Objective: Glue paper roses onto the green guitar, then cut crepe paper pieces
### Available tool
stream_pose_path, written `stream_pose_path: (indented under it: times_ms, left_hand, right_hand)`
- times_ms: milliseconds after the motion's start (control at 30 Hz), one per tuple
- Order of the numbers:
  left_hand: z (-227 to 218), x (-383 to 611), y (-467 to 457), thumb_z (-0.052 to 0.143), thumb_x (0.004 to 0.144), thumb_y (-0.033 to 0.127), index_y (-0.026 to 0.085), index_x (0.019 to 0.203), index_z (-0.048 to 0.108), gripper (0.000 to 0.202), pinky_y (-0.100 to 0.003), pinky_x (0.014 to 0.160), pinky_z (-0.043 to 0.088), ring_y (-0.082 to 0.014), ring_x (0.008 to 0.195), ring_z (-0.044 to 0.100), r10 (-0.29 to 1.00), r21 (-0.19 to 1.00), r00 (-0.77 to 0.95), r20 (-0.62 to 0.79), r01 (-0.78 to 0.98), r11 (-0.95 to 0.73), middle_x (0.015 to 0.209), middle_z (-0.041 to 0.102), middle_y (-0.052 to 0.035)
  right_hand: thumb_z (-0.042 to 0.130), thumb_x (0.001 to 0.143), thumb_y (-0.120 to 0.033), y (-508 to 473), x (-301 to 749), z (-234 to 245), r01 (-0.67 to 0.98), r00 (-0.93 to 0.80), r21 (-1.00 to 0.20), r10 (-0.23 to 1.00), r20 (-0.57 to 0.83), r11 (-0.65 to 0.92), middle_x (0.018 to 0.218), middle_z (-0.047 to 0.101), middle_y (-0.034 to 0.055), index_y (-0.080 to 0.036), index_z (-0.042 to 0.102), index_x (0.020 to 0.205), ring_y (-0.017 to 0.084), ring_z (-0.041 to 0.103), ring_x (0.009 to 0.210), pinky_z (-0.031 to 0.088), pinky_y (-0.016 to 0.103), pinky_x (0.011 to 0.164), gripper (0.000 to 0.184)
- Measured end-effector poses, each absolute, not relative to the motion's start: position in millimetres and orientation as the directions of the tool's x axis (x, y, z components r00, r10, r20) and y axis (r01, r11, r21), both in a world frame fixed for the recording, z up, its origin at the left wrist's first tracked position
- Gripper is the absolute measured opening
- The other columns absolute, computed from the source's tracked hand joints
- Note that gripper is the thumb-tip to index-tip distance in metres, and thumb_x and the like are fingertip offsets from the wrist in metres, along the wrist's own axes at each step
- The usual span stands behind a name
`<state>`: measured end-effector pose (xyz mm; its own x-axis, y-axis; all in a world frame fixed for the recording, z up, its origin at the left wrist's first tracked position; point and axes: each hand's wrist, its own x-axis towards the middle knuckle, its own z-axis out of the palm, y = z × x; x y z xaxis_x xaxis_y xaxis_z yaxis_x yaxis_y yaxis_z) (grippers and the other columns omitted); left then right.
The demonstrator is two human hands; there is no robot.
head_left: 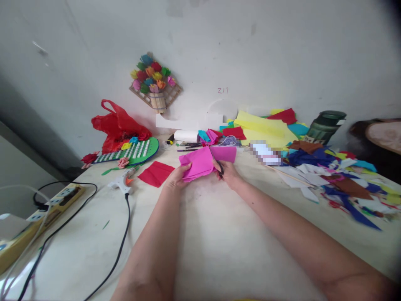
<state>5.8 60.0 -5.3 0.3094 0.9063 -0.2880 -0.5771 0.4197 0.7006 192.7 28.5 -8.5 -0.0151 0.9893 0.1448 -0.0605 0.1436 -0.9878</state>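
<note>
Left hand (177, 176) pinched the thin magenta paper sheet (198, 164) in its fingers, 12 o'clock over the pale desk (213, 246), likely to tension it against black-handled scissors (221, 168) gripped in the right hand's (230, 174) fingers.

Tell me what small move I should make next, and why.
Probably make one short snip with the scissors in your right hand: they are against the pink paper, and your left hand grips its left side.
</note>
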Motion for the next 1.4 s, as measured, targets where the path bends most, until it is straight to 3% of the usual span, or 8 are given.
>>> stream_pose_path:
  times_ms: [300, 567, 800, 1033, 1200, 1400]
  left_hand:
    - [-7, 5, 61, 0.05, 0.079, 0.006, 0.006, 0.094, 0.059, 0.017, -0.036, 0.078, 0.055, -0.0218, 0.077, 0.067, 0.904, 0.713, 0.331, -0.271, -0.562, 0.419, 0.076, 0.068, -0.0119]
    - [-9, 3, 62, 0.051, 0.079, 0.007, 0.008, 0.096, 0.059, 0.019, -0.032, 0.073, 0.056, -0.0212, 0.073, 0.068, 0.898, 0.715, 0.331, -0.291, -0.548, 0.434, 0.075, 0.068, -0.011]
    - [-12, 1, 64, 0.053, 0.079, 0.006, 0.007, 0.096, 0.059, 0.018, -0.032, 0.069, 0.057, -0.0205, 0.068, 0.068, 0.892, 0.717, 0.356, -0.279, -0.541, 0.44, 0.073, 0.068, -0.0107]
    - [-10, 3, 64, 0.051, 0.08, 0.007, 0.006, 0.105, 0.056, 0.026, -0.033, 0.076, 0.055, -0.0215, 0.073, 0.068, 0.893, 0.724, 0.338, -0.298, -0.529, 0.442, 0.077, 0.068, -0.0107]
    - [-5, 6, 60, 0.047, 0.081, 0.006, 0.006, 0.106, 0.055, 0.026, -0.033, 0.074, 0.055, -0.0198, 0.07, 0.068, 0.894, 0.723, 0.327, -0.306, -0.531, 0.441, 0.074, 0.068, -0.0094]
    - [-3, 4, 60, 0.045, 0.082, 0.006, 0.006, 0.103, 0.055, 0.024, -0.03, 0.067, 0.057, -0.0192, 0.068, 0.067, 0.906, 0.722, 0.335, -0.259, -0.555, 0.412, 0.074, 0.068, -0.0108]
  right_hand:
    - [0.065, 0.063, -0.047, 29, 191, -10, -0.03, 0.048, -0.993, 0.993, 0.11, 0.112, 0.04, 0.043, -0.0053, -0.018, 0.049, 0.056, 0.006, 0.039, 0.031, 0.027, 0.019, 0.03, 0.034]
    - [0.06, 0.066, -0.056, 22, 195, -1, -0.104, -0.053, -0.993, 0.997, 0.052, 0.046, 0.045, 0.05, -0.0037, -0.017, 0.051, 0.064, 0.007, 0.045, 0.033, 0.018, 0.016, 0.026, 0.04]
    - [0.058, 0.067, -0.059, 24, 197, 0, -0.097, -0.074, -0.991, 0.993, 0.096, 0.089, 0.043, 0.05, -0.0032, -0.017, 0.05, 0.062, 0.007, 0.045, 0.033, 0.018, 0.016, 0.026, 0.044]
    - [0.062, 0.064, -0.056, 30, 194, -7, -0.111, 0.009, -0.989, 0.995, 0.095, 0.096, 0.04, 0.044, -0.0066, -0.017, 0.047, 0.057, 0.004, 0.038, 0.031, 0.026, 0.016, 0.031, 0.042]
    - [0.063, 0.063, -0.054, 28, 190, -6, -0.045, 0.07, -0.993, 0.991, 0.111, 0.114, 0.038, 0.04, -0.0071, -0.017, 0.047, 0.055, 0.004, 0.036, 0.031, 0.025, 0.016, 0.03, 0.041]
    - [0.059, 0.067, -0.059, 25, 203, 3, -0.138, -0.109, -0.989, 0.992, 0.066, 0.051, 0.047, 0.052, -0.0035, -0.016, 0.051, 0.069, 0.008, 0.047, 0.034, 0.022, 0.017, 0.027, 0.043]
